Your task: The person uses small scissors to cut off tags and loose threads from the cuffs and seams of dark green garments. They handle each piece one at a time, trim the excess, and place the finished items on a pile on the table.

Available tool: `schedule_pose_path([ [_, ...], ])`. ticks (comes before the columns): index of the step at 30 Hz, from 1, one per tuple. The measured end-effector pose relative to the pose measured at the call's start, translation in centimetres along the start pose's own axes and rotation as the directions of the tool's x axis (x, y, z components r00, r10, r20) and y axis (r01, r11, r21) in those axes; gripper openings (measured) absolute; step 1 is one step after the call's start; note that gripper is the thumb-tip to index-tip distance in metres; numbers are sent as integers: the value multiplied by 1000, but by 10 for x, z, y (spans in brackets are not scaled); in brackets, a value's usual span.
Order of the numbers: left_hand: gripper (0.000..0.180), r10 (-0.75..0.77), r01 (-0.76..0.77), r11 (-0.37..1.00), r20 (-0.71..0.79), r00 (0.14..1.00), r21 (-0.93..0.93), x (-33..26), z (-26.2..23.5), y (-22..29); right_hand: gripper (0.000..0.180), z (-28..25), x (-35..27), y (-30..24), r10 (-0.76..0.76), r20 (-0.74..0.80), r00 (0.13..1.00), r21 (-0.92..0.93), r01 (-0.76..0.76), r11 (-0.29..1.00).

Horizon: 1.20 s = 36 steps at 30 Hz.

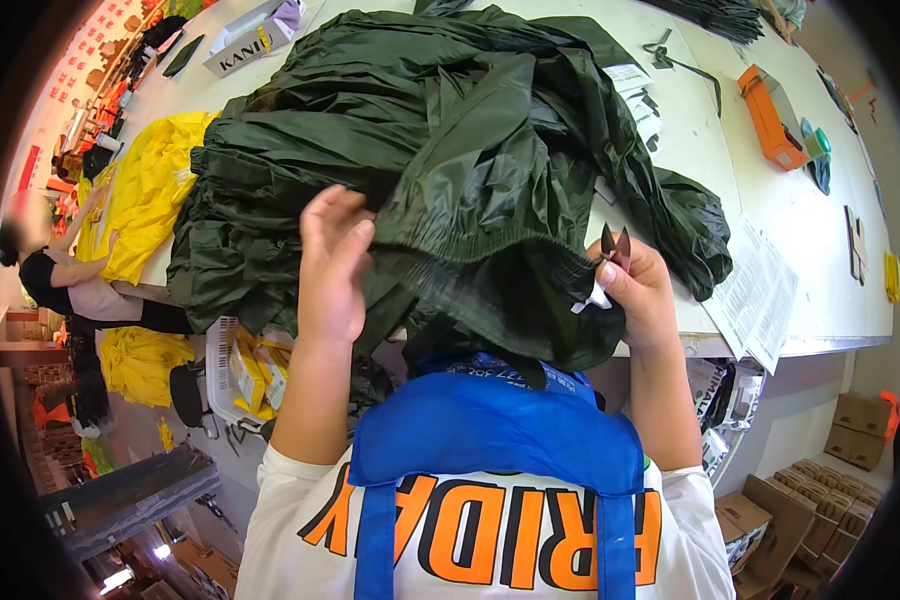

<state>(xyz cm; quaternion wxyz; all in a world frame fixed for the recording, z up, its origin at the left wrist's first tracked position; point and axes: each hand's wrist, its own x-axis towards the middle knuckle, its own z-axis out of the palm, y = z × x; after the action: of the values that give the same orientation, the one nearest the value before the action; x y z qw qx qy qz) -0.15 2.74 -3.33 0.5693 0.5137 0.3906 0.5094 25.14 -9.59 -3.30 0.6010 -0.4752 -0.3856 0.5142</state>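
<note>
So the dark green garment (pixel 320 140) was heaped across the near half of the table, its gathered, elastic-looking edge (pixel 480 245) pulled toward the wearer's blue apron (pixel 500 430) and sagging over the table's near side. Near the right end of that edge sat a small white scrap (pixel 596 298), maybe a label, too small to be sure.

The right hand (pixel 642 290) was right there, thumb pressed in toward curled fingers, with the snips (pixel 615 246) held in the grip, blade points up past the thumb. It looked like the cloth edge was pinched in there too. The left hand (pixel 332 255) was by the other end of the gathers, fingers a bit curled, thumb standing apart. It was blurry, so I couldn't tell if it touched the cloth.

Imo, the way to do it well was to get the left hand properly onto that edge, keep the gathers lightly taut, and keep those points off the thin, slippery-looking fabric. One careless twist could've nicked it.

Farther out, the white table (pixel 830 270) had printed sheets (pixel 760 290) on the right, and a co-worker (pixel 65 270) was at yellow garments (pixel 150 190) on the left.
</note>
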Motion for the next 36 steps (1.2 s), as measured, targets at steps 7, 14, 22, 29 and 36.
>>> schedule_pose_path([
  [7, 40, 92, -648, 547, 732, 675, 529, -10, 79, 50, 35, 9, 12, -7, 67, 168, 984, 38, -74, 996],
  [14, 12, 83, -479, 777, 687, 722, 409, 2, 74, 46, 40, 2, -23, 10, 58, -9, 998, -160, -58, 985],
  [22, 4, 457, -962, 161, 848, 270, 220, -34, 101, 20, 11, -29, -44, 51, 0, -94, 996, 136, 13, 991],
  [29, 6, 498, -970, 189, 837, 228, 152, -41, 97, 10, 17, -5, -54, 69, 207, -148, 967, 425, -127, 896],
  [36, 28, -270, 459, 888, 817, 510, 6, -53, 33, -10, 44, -20, -68, 80, 190, -159, 969, 556, -71, 828],
])
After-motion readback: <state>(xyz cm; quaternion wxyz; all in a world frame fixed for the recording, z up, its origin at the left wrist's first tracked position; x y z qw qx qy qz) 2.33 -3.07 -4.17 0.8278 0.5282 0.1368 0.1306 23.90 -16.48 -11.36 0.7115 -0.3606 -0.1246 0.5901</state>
